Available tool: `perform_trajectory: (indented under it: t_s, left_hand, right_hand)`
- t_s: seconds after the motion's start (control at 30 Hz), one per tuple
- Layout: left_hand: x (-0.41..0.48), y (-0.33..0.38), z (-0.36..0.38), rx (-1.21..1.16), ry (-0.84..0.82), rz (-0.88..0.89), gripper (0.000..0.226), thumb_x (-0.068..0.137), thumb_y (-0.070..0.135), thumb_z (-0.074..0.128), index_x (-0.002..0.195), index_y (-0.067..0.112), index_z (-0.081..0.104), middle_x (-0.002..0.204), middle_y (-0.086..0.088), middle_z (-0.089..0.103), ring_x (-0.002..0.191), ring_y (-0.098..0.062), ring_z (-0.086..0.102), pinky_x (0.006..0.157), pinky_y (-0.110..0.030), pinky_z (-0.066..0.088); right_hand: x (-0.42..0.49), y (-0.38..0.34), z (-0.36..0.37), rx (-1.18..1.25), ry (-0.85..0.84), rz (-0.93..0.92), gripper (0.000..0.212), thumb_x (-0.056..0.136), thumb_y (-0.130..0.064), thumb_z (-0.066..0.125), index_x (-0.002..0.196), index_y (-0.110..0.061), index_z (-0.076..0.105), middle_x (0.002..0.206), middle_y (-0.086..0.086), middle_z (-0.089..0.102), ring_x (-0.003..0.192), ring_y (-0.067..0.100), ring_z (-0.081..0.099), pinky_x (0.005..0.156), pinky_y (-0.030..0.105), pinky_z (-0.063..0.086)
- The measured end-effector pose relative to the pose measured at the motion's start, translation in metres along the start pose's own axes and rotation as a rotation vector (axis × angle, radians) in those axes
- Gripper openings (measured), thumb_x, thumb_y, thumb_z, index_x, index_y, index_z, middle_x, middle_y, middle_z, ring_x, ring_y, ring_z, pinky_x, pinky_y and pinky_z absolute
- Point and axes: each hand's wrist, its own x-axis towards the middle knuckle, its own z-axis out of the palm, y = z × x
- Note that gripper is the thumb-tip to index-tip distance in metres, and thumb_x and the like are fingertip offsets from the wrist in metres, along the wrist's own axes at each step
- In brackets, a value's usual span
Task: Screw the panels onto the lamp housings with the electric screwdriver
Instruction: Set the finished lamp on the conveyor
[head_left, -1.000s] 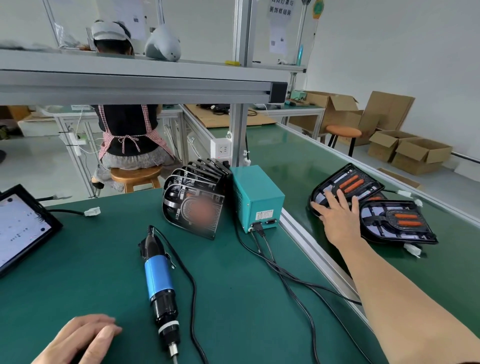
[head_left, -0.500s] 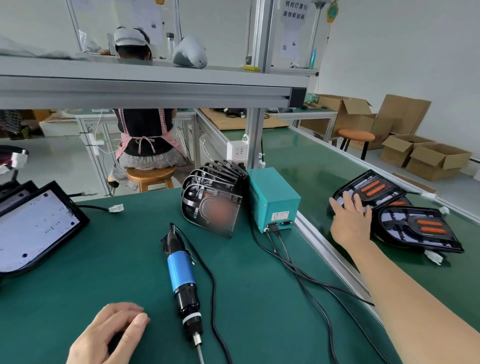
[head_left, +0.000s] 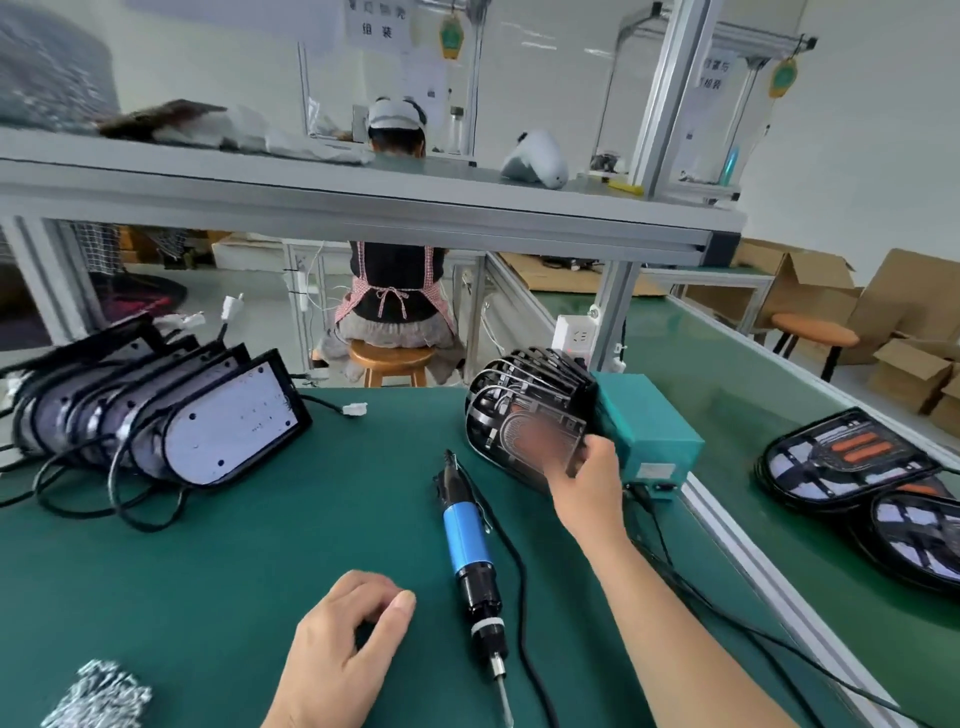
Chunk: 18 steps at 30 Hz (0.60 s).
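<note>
**Head view: right hand on the panels**

Front panel (head_left: 524, 441), upright against the teal box (head_left: 649, 436), is gripped by the right hand (head_left: 589, 480). Electric screwdriver (head_left: 470, 551) lies on the green mat (head_left: 260, 545). Left hand (head_left: 337, 649) rests curled beside it; grip unclear.

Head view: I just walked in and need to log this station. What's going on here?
A person's right hand grips the front black ribbed panel of a row leaning against a teal metal box. The left hand rests loosely curled on the green mat beside the blue-and-black electric screwdriver, which lies untouched. Black lamp housings wait at the left; no screwing yet.
</note>
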Motion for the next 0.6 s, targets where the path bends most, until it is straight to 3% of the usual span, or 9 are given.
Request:
perform_trajectory:
  t_s: [0.07, 0.23, 0.3, 0.37, 0.47, 0.53, 0.6]
  left_hand:
    - [0.000, -0.003, -0.001, -0.020, 0.005, -0.005, 0.022, 0.093, 0.019, 0.067, 0.071, 0.017, 0.073, 0.089, 0.016, 0.066, 0.083, -0.011, 0.060, 0.070, -0.015, 0.044]
    - [0.005, -0.006, -0.002, -0.168, 0.034, -0.124, 0.024, 0.094, 0.021, 0.066, 0.072, 0.020, 0.075, 0.087, 0.015, 0.067, 0.076, -0.007, 0.060, 0.070, -0.013, 0.043]
    - [0.014, -0.006, -0.008, -0.299, 0.084, -0.244, 0.025, 0.094, 0.022, 0.064, 0.073, 0.024, 0.076, 0.085, 0.009, 0.071, 0.081, -0.010, 0.064, 0.078, -0.020, 0.049]
    - [0.029, -0.008, -0.022, -0.331, 0.203, -0.300, 0.021, 0.094, 0.025, 0.064, 0.075, 0.028, 0.074, 0.081, 0.004, 0.072, 0.080, -0.014, 0.065, 0.074, -0.029, 0.052]
    - [0.066, -0.015, -0.060, -0.136, 0.466, -0.213, 0.017, 0.093, 0.020, 0.064, 0.084, 0.034, 0.069, 0.090, 0.008, 0.065, 0.088, -0.014, 0.062, 0.069, -0.026, 0.045]
    - [0.095, -0.023, -0.091, 0.069, 0.596, -0.170, 0.013, 0.094, 0.015, 0.063, 0.105, 0.021, 0.068, 0.108, 0.001, 0.058, 0.105, -0.024, 0.055, 0.082, -0.030, 0.042]
    - [0.122, -0.031, -0.116, 0.313, 0.648, -0.188, 0.028, 0.094, 0.014, 0.063, 0.122, 0.011, 0.061, 0.124, -0.010, 0.053, 0.117, -0.031, 0.043, 0.098, -0.038, 0.038]
  right_hand:
    - [-0.003, 0.004, 0.013, 0.042, 0.001, 0.082, 0.030, 0.089, -0.019, 0.073, 0.110, -0.020, 0.051, 0.114, 0.004, 0.061, 0.086, 0.011, 0.061, 0.072, 0.025, 0.045]
    - [-0.001, 0.019, 0.027, -0.137, 0.067, 0.111, 0.022, 0.090, -0.021, 0.073, 0.099, -0.016, 0.054, 0.100, 0.004, 0.056, 0.084, 0.025, 0.060, 0.072, 0.033, 0.042]
    - [0.003, 0.023, 0.029, -0.224, 0.055, 0.092, 0.017, 0.093, -0.021, 0.070, 0.095, -0.012, 0.055, 0.097, 0.005, 0.051, 0.074, 0.022, 0.054, 0.068, 0.034, 0.040]
    - [0.005, 0.027, 0.030, -0.273, 0.050, 0.083, 0.016, 0.095, -0.020, 0.067, 0.095, -0.009, 0.056, 0.098, 0.007, 0.050, 0.069, 0.020, 0.049, 0.066, 0.034, 0.039]
    - [0.006, 0.030, 0.030, -0.298, 0.043, 0.066, 0.014, 0.096, -0.019, 0.066, 0.097, -0.009, 0.055, 0.098, 0.007, 0.050, 0.073, 0.023, 0.049, 0.069, 0.035, 0.039]
    - [0.006, 0.030, 0.030, -0.308, 0.030, 0.056, 0.014, 0.097, -0.017, 0.065, 0.097, -0.009, 0.053, 0.099, 0.007, 0.050, 0.077, 0.026, 0.050, 0.071, 0.035, 0.039]
    - [0.007, 0.030, 0.030, -0.325, 0.026, 0.049, 0.015, 0.096, -0.015, 0.065, 0.095, -0.009, 0.051, 0.100, 0.008, 0.049, 0.078, 0.028, 0.049, 0.072, 0.035, 0.039]
